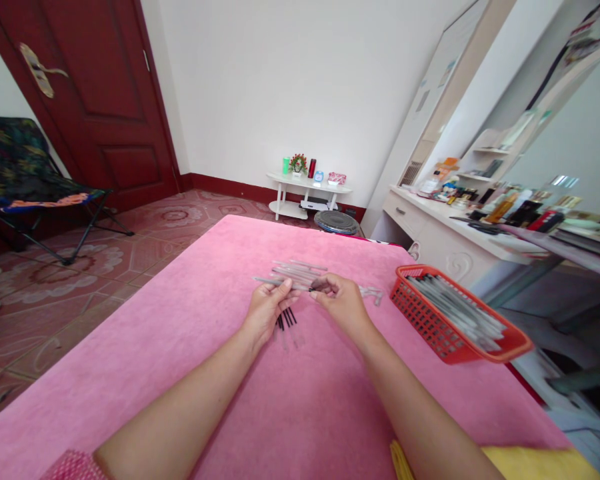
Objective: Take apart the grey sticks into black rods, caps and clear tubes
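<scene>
Both my hands meet over the pink cloth (300,413). My left hand (267,307) is closed around a thin grey pen-like stick (264,280), whose end pokes out to the left between thumb and fingers. At the stick's other end, my right hand (344,303) pinches with thumb and fingertips by a small black part. Just beyond the hands lies a pile of similar grey sticks (300,267). Several short black rods with clear ends (289,317) lie beside my left hand, partly covered by it. Small clear pieces (375,293) lie right of my right hand.
An orange-red basket (420,320) full of grey pen-like sticks (455,307) stands on the right. Yellow cloth (535,461) lies at the near right edge. Beyond are a dressing table (435,230) with bottles, a low white stand (287,210) and a folding chair (35,173).
</scene>
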Motion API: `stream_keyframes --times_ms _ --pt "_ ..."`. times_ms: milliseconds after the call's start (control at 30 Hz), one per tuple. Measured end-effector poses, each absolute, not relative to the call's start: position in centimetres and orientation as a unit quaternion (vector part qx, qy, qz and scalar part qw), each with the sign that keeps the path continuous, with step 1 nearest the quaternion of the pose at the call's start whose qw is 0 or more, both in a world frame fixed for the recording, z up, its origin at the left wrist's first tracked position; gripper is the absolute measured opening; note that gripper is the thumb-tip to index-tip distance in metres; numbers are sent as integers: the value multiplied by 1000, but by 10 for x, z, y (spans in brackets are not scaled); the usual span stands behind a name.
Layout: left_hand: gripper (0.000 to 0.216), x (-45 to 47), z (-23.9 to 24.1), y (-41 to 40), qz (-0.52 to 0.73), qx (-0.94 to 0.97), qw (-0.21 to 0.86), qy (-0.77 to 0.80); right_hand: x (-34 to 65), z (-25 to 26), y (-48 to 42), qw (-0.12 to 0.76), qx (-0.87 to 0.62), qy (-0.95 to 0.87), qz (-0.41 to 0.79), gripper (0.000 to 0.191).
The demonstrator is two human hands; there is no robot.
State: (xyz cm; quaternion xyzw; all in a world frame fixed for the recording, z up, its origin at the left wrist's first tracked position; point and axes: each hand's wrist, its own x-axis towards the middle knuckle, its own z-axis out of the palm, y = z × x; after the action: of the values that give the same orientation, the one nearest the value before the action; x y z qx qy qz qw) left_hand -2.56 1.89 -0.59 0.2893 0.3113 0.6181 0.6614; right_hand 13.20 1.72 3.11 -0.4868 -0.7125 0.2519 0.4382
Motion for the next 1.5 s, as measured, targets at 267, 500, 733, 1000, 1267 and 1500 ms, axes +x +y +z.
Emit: stream_keyframes --times_ms 267,500,733,1000,1267,1500 --pt "24 -24 -5 18 620 302 656 307 132 30 16 441 -489 -706 261 11" --pt "22 -24 -7 18 619 319 654 296 133 28 17 435 -492 -709 256 10" --pt "26 -24 -4 16 618 317 655 297 134 29 15 403 -508 -725 232 31" --pt "23 -23 -6 17 616 320 658 292 134 27 16 377 -501 -743 235 31" --pt "24 -24 -6 17 622 304 657 298 135 24 17 391 -483 -741 255 24" --pt "26 -24 -6 18 624 300 654 304 134 24 17 401 -489 -733 252 16"
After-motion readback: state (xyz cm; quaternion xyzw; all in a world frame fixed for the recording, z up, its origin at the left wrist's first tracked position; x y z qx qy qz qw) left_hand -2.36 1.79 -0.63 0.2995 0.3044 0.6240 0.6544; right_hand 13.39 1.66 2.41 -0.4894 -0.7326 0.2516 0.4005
